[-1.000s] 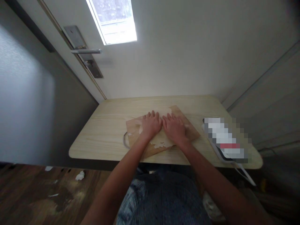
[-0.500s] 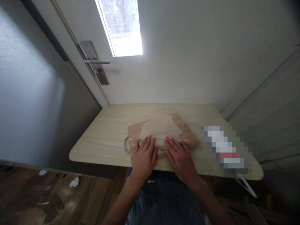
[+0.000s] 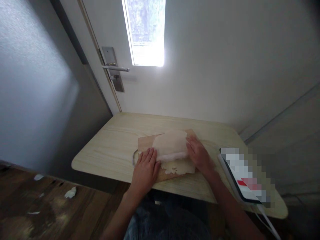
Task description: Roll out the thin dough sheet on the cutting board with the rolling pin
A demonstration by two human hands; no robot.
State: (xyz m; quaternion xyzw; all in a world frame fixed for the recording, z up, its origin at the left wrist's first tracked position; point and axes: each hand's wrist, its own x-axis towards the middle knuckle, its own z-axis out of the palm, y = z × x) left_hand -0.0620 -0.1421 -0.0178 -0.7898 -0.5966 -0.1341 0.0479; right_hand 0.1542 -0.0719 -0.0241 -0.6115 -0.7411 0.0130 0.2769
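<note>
A thin, pale sheet of dough [image 3: 170, 141] with ragged edges lies on a brown cutting board [image 3: 145, 142], whose metal loop handle [image 3: 133, 158] sticks out at the left. Across the dough rests a pale rolling pin [image 3: 172, 156]. My left hand [image 3: 145, 168] lies flat over the pin's left end, fingers stretched out. At the right edge of the dough, my right hand [image 3: 198, 153] has its fingers extended over the board's side; it covers the pin's right end, and I cannot tell if it presses on the pin.
The board is on a light wooden table [image 3: 107, 143] against a white door with a metal handle [image 3: 116, 68]. A phone or tablet [image 3: 245, 183], partly blurred out, lies at the right with a white cable [image 3: 268, 223]. Paper scraps [image 3: 70, 192] litter the floor at left.
My right hand has moved forward and outward from the rolling pin to the dough's right edge. My left hand has shifted slightly left. More dough shows in front of the pin, and the view has turned.
</note>
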